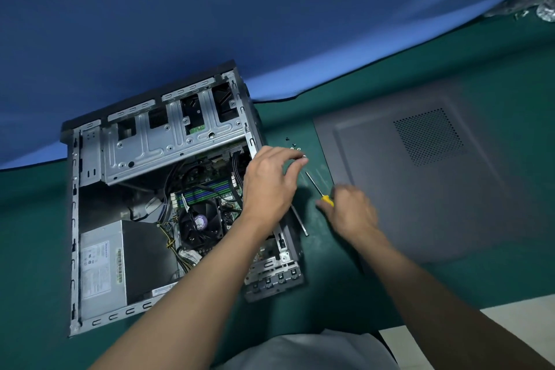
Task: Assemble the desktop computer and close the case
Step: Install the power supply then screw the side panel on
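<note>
While the left hand [270, 183] reaches out past the far wall of the open case [168, 141], its thumb and fingertips [300, 161] are drawn together on what looks like a small screw [304, 156], though it is too tiny to be sure of the grip. Just beyond those fingertips, on the green tabletop [36, 234], lie the loose screws [295, 146]; I count four, close together.

The right hand [351, 213], blurred, curls round the yellow handle of the screwdriver [326, 200]. Its shaft slants up and away from that hand toward the left hand's fingertips, with the tip just short of them.

The case lies to the left of both hands, under the left forearm, so the left hand is the nearer. Screw and driver would both have to travel back leftward over the wall, I judge. The side panel [420, 183] lies flat on the right hand's far side, well apart from the case — closing is not yet done.

By count there is one case, one side panel, one screwdriver, and one thin metal bar [300, 222] on the tabletop between the wrists.
</note>
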Demonstrator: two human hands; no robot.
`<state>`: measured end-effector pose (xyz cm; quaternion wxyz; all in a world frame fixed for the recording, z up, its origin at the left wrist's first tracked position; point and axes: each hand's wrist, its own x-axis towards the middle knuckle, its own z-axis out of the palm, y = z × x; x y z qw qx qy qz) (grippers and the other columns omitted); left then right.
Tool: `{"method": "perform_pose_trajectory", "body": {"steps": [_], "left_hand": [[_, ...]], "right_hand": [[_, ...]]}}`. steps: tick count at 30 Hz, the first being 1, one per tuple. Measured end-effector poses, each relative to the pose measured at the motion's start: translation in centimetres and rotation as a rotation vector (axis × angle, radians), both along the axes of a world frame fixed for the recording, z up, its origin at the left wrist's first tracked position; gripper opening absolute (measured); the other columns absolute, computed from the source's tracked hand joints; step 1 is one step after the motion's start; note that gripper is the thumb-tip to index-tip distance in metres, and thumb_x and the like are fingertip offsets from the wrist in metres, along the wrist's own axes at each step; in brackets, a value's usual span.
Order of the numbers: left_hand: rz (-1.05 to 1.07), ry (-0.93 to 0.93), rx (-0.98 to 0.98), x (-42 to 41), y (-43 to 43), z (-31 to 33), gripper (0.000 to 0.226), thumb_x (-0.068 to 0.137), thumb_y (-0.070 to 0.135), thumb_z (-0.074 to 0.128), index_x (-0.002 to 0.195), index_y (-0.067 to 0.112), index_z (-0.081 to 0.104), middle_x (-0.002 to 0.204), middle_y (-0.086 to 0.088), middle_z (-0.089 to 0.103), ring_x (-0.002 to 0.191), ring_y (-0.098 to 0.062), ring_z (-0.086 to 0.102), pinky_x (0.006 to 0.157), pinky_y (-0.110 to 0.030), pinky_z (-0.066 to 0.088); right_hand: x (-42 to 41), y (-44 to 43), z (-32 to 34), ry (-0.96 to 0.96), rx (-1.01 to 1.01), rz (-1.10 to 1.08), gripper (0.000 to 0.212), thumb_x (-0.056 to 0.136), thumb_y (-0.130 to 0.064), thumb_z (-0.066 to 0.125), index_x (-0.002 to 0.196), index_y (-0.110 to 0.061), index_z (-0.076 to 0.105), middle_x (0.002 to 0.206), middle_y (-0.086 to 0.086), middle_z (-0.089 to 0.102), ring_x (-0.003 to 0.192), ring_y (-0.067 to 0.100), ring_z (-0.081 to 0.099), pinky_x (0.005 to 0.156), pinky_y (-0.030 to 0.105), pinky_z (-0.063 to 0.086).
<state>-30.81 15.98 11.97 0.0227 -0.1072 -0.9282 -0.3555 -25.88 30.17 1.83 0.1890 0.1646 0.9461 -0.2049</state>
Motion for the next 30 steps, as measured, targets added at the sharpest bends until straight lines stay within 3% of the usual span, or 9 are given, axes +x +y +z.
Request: {"method": "perform_pose_trajectory", "body": {"steps": [3,6,10,13,15,18,22,24,30], "left_hand": [[0.029,-0.003,0.002,0.2,-0.3,0.4,0.015,0.088,0.016,0.072,0.097,0.005,0.077,0.093,-0.006,0.075,0.093,-0.022,0.064,0.088,-0.032,0.047],[0.058,-0.007,0.021,0.8,-0.6,0.8,0.014,0.088,0.016,0.072,0.097,0.006,0.077,0.093,-0.006,0.075,0.092,-0.020,0.064,0.087,-0.034,0.049],[0.134,-0.021,0.059,1.5,-1.4,1.0,0.013,0.087,0.017,0.073,0.095,0.009,0.078,0.091,-0.002,0.075,0.087,-0.015,0.061,0.084,-0.027,0.047],[0.173,-0.020,0.069,2.5,-2.2,1.3,0.011,0.086,0.017,0.074,0.093,0.010,0.079,0.089,0.002,0.074,0.084,-0.011,0.058,0.078,-0.009,0.039],[0.183,-0.015,0.078,3.4,-2.9,1.7,0.011,0.086,0.016,0.074,0.094,0.010,0.079,0.090,0.001,0.074,0.086,-0.013,0.061,0.080,-0.015,0.043],[0.193,0.006,0.067,4.6,-4.4,2.2,0.011,0.087,0.013,0.072,0.096,0.010,0.078,0.091,-0.001,0.074,0.090,-0.016,0.062,0.083,-0.029,0.048],[0.217,0.045,0.064,6.5,-7.7,2.9,0.012,0.087,0.012,0.071,0.097,0.010,0.078,0.092,-0.001,0.074,0.092,-0.015,0.062,0.081,-0.024,0.045],[0.195,0.067,0.040,7.5,-9.7,3.1,0.012,0.087,0.012,0.071,0.097,0.010,0.078,0.092,-0.001,0.074,0.092,-0.015,0.062,0.082,-0.026,0.047],[0.184,0.115,0.066,11.1,-17.0,3.5,0.010,0.082,0.006,0.075,0.090,0.011,0.080,0.084,-0.003,0.075,0.083,-0.020,0.063,0.078,-0.031,0.048]], "right_hand": [[1.1,-0.8,-1.5,0.037,0.120,0.157,0.038,0.089,-0.039,0.060,0.111,-0.009,0.056,0.109,0.010,0.058,0.101,0.030,0.056,0.080,0.037,0.046],[0.3,-1.1,-1.5,0.077,0.107,0.101,0.028,0.089,-0.024,0.057,0.110,-0.004,0.057,0.110,0.014,0.059,0.100,0.032,0.057,0.082,0.037,0.045],[-1.3,-1.1,0.5,0.026,-0.322,-0.170,0.024,0.096,-0.022,0.048,0.109,-0.002,0.052,0.112,0.020,0.057,0.106,0.035,0.056,0.090,0.037,0.045],[-1.2,-2.0,3.7,0.188,-0.580,-0.328,0.008,0.092,-0.022,0.055,0.096,-0.017,0.050,0.098,0.006,0.061,0.091,0.022,0.059,0.076,0.032,0.043],[-0.1,-3.6,6.5,0.379,-0.683,-0.357,0.013,0.086,-0.023,0.063,0.086,-0.024,0.050,0.081,-0.010,0.060,0.073,0.008,0.055,0.065,0.026,0.040],[1.4,-6.7,9.7,0.514,-0.728,-0.218,0.011,0.083,-0.033,0.068,0.080,-0.026,0.060,0.076,-0.010,0.061,0.069,0.002,0.056,0.059,0.016,0.043],[2.9,-10.3,11.0,0.529,-0.722,-0.163,0.013,0.086,-0.033,0.068,0.094,-0.024,0.069,0.090,-0.011,0.063,0.081,0.001,0.058,0.069,0.015,0.045],[3.6,-12.0,11.4,0.527,-0.751,-0.176,0.008,0.084,-0.030,0.069,0.091,-0.025,0.071,0.086,-0.012,0.066,0.080,-0.001,0.060,0.068,0.013,0.046],[6.5,-19.1,12.7,0.383,-0.963,-0.314,0.006,0.081,-0.017,0.074,0.078,-0.022,0.074,0.064,-0.008,0.068,0.056,0.004,0.061,0.055,0.020,0.049]]}}
